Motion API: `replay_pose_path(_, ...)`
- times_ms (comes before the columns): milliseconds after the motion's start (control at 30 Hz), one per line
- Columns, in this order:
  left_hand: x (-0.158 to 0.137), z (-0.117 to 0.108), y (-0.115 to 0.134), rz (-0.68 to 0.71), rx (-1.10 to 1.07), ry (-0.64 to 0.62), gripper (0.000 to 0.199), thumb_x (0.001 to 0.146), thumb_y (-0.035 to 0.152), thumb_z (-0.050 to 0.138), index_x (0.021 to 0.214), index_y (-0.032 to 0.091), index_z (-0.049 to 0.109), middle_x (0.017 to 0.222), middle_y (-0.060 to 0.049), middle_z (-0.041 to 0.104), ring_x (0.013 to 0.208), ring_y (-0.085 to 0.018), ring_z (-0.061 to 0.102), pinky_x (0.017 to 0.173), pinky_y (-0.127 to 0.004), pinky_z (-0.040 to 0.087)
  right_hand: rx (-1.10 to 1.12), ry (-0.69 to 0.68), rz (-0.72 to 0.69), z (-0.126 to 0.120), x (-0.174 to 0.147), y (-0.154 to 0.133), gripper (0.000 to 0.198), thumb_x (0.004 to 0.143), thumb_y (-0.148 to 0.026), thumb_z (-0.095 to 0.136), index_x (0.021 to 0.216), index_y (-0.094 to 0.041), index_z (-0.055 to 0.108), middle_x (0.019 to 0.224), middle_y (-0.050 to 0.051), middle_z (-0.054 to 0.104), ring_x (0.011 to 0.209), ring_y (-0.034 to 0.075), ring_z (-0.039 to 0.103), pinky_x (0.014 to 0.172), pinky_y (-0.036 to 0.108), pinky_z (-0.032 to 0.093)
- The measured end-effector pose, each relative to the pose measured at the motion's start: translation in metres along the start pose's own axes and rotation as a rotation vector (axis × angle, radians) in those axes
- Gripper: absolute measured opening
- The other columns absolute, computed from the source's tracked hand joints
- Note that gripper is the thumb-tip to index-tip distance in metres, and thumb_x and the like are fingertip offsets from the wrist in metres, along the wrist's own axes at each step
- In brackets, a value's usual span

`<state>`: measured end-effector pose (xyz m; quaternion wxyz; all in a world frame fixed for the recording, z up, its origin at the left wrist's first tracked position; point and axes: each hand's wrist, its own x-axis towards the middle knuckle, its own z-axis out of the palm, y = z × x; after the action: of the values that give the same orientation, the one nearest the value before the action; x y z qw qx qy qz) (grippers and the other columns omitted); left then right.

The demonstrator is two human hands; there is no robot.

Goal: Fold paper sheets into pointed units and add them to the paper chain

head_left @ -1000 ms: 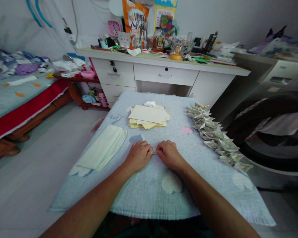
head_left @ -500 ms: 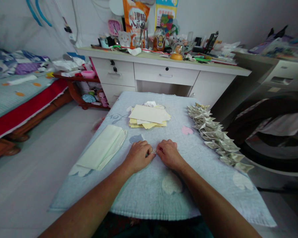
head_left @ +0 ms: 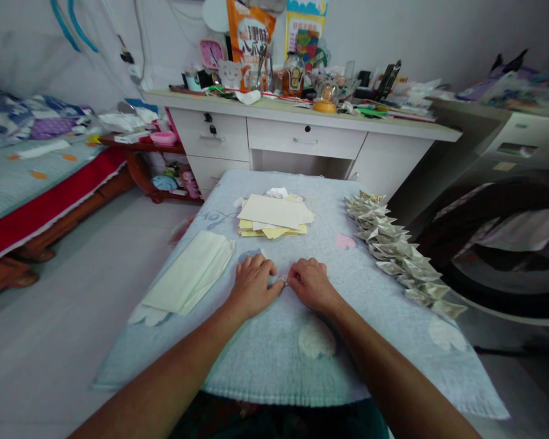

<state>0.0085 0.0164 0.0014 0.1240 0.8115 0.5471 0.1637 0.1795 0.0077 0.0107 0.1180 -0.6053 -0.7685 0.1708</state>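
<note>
My left hand (head_left: pixel 255 281) rests on the cloth-covered table, its thumb held apart from the fingers. The thumb tip touches a tiny whitish scrap (head_left: pixel 284 278) between the hands, too small to name. Close beside it, my right hand (head_left: pixel 309 281) is closed, knuckles up, at the scrap's other side; what its fingers pinch is mostly hidden. Beyond both hands lies a stack of cream and yellow paper sheets (head_left: pixel 274 211). To the left is a pale green folded sheet bundle (head_left: pixel 190 274). Along the right edge run rows of folded paper pieces (head_left: pixel 396 250) with pointed ends.
A light blue quilted cloth (head_left: pixel 265 366) covers the table. Behind it stands a white desk (head_left: pixel 306 131) crowded with jars, a pink clock (head_left: pixel 211 53) and an orange bag (head_left: pixel 250 36). A washing machine (head_left: pixel 521 143) is at right, a bed (head_left: pixel 36 177) at left.
The fingers of my left hand have lifted away from its thumb, opening a gap between them. My right hand stays closed in the same spot.
</note>
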Motion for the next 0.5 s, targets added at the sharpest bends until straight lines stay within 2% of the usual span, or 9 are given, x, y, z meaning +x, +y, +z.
replay_pose_path(233,0.0026,0.0036,-0.0016,0.017,-0.072,-0.046,0.017,0.078,0.039,0.064,0.084,0.023,0.063,0.096,-0.003,0.059,0.097,-0.025,0.048,0.079,-0.036,0.031,0.060,0.039,-0.007,0.0016,-0.0031,0.0012,0.007,0.085,-0.024,0.058,0.085,-0.018,0.060,0.087,0.003,0.060,0.087,0.018,0.047,0.077,0.032,0.027)
replay_pose_path(400,0.0023,0.0032,-0.0019,0.045,-0.147,-0.051,0.013,0.078,0.032,0.063,0.084,0.022,0.059,0.096,-0.002,0.059,0.096,-0.023,0.048,0.078,-0.034,0.032,0.090,0.078,-0.047,0.0026,-0.0066,0.0047,0.019,0.085,-0.025,0.058,0.102,-0.018,0.060,0.097,0.005,0.059,0.091,0.020,0.047,0.081,0.033,0.029)
replay_pose_path(500,0.0016,0.0022,-0.0010,0.107,-0.204,-0.047,0.008,0.079,0.026,0.061,0.083,0.021,0.056,0.091,-0.001,0.060,0.093,-0.021,0.049,0.078,-0.033,0.032,0.089,0.065,-0.102,0.0010,-0.0090,0.0076,0.018,0.084,-0.025,0.059,0.101,-0.020,0.062,0.098,0.005,0.055,0.094,0.021,0.045,0.081,0.033,0.029)
